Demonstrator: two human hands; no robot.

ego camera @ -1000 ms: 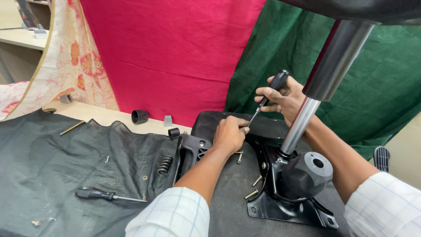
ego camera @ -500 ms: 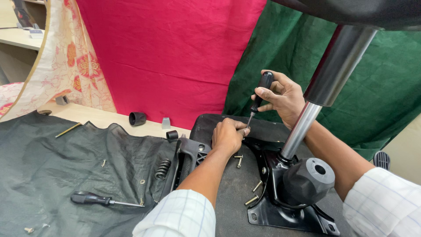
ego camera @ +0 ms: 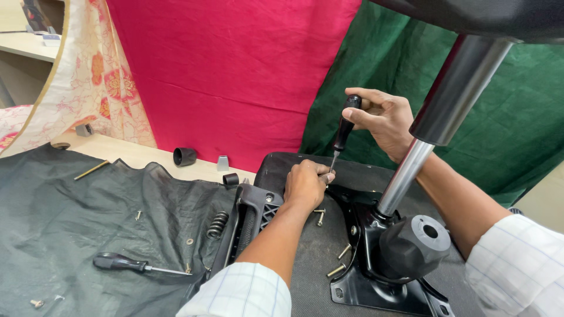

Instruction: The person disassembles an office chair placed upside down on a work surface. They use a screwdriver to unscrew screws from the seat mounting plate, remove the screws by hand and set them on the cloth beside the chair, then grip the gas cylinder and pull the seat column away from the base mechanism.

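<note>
My right hand (ego camera: 383, 120) grips the black handle of a screwdriver (ego camera: 343, 129), held nearly upright with its tip pointing down at my left hand. My left hand (ego camera: 305, 184) is closed around the tip area, fingers pinched against the underside of a black chair seat (ego camera: 320, 246); what it pinches is hidden. A black metal chair mechanism plate (ego camera: 376, 276) with a silver gas cylinder (ego camera: 435, 123) stands just right of both hands. Loose brass screws (ego camera: 320, 218) lie on the seat beside my left hand.
A second black-handled screwdriver (ego camera: 132, 265) lies on the black sheet (ego camera: 70, 223) at the left. A spring (ego camera: 217, 225) and a black armrest bracket (ego camera: 249, 226) sit left of my left arm. A black cap (ego camera: 184, 156) and small parts rest on the wooden bench; red and green cloths hang behind.
My right hand has raised the screwdriver from a slant to nearly upright, with the tip staying at my left hand. My left hand has stayed in place.
</note>
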